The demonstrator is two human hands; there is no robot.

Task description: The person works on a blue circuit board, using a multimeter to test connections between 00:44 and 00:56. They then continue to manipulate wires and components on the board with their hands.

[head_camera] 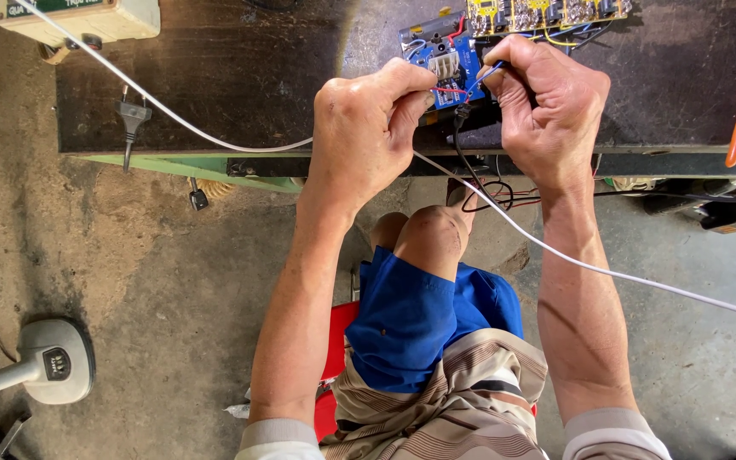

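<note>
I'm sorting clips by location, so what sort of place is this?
Probably a small electronics repair workshop: a blue circuit board with loose wires on a worn dark workbench, a bare concrete floor, and a fan base standing nearby.

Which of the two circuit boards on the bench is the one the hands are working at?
The blue circuit board, right behind the fingertips of the left hand and right hand. The yellow circuit board lies farther back, at the bench's far edge, untouched.
</note>
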